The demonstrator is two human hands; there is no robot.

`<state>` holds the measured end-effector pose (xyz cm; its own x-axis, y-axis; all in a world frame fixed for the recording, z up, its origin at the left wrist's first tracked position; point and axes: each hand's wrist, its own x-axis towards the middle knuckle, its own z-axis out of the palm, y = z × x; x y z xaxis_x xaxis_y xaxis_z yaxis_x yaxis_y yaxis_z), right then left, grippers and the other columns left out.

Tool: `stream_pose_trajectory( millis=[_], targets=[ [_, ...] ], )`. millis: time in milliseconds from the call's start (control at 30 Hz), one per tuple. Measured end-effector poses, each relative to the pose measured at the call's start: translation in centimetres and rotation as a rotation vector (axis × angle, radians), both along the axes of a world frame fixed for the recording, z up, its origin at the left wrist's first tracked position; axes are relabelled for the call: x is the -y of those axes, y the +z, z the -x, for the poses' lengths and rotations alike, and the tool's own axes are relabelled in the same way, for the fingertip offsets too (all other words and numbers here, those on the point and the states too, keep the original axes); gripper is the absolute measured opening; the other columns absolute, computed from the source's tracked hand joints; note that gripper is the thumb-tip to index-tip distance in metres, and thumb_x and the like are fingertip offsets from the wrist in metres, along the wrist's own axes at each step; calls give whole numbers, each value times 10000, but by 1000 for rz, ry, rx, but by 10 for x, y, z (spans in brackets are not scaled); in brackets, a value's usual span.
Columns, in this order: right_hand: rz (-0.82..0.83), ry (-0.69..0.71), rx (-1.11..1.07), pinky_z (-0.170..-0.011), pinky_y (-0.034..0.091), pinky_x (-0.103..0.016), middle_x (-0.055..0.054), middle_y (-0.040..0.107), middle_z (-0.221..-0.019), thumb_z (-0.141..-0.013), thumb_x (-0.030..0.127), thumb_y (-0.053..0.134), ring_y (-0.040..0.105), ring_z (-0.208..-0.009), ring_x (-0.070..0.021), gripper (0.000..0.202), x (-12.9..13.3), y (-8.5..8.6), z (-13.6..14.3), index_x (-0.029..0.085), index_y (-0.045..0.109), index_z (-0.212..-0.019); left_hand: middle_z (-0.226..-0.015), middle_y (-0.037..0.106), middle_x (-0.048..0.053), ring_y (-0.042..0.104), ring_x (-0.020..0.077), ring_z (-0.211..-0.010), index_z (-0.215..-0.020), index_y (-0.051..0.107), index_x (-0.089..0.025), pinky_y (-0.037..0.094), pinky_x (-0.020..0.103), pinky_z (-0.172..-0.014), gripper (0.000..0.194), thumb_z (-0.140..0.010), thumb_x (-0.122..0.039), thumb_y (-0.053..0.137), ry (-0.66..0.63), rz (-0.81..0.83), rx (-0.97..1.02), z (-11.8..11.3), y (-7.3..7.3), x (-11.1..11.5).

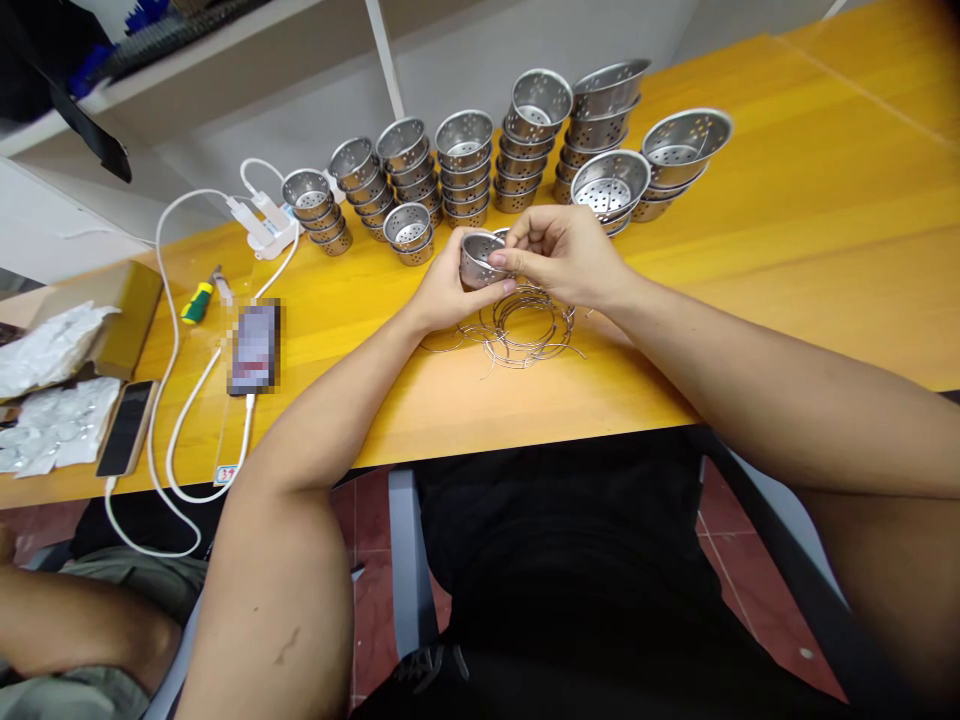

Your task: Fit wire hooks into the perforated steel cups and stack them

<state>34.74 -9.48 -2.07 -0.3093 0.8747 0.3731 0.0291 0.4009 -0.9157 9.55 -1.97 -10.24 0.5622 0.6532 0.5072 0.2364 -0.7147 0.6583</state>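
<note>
white power strip (264,222) with white cable (169,330), green-yellow screwdriver (199,300), two phones (255,348), brown cardboard box (124,310), clear plastic bags (52,425).

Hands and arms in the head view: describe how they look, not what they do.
Both arms are bare from upper arm to fingertips, with no sleeves in view. The left hand and right hand wear no gloves, rings, watch or bracelet. A small mark shows on the left forearm.

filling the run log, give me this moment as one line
left hand: holds perforated metal cup | right hand: fingers on cup rim | wire rings: on table under hands
</note>
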Motion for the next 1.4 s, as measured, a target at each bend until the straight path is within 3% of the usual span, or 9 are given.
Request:
stream_pose_trajectory(
  millis=[500,900,1033,1167,1300,1400],
  targets=[
    [-3,5,12,-631,568,-459,-59,757,-838,-809,963,1175,650,-748,-285,754,1,-1,0,340,766,-924,-1483,791,104,820,372,-1467,-1612,629,-292,612,689,-1417,1054,-965,-1080,899,-10,21,-10,1,1,0],
    [-21,-4,4,-668,565,-477,-49,730,-815,-743,1120,1095,615,-739,-283,858,3,-1,3,347,769,-918,-1559,774,123,816,385,-1501,-1661,581,-309,623,675,-1405,1085,-986,-1124,818,-27,-24,-27,2,-2,-3],
    [-69,33,79,-733,604,-465,-55,761,-898,-897,1041,1075,646,-783,-266,773,6,3,-6,321,822,-1022,-1633,736,135,819,391,-1547,-1760,485,-349,653,654,-1391,1120,-1011,-1130,773,29,-122,9,1,0,-4],
    [-267,96,240,-947,707,-529,-90,845,-1111,-1109,858,986,761,-927,-314,533,4,4,-22,335,918,-1191,-1706,686,156,782,419,-1650,-1845,384,-377,652,674,-1430,1126,-1061,-1115,713,68,-332,46,4,3,-15],
    [-466,71,302,-1008,722,-571,-76,891,-1181,-1163,601,969,812,-1000,-360,236,-5,-4,-29,379,960,-1243,-1751,660,156,753,419,-1701,-1890,342,-385,616,700,-1478,1047,-1149,-1085,580,52,-451,19,8,1,-30],
    [-524,63,321,-997,700,-561,-73,897,-1169,-1193,516,934,820,-1012,-368,145,-11,-9,-29,387,966,-1252,-1792,640,153,727,424,-1737,-1931,297,-405,574,721,-1515,1011,-1188,-1040,556,14,-468,10,10,-1,-36]
  ],
)
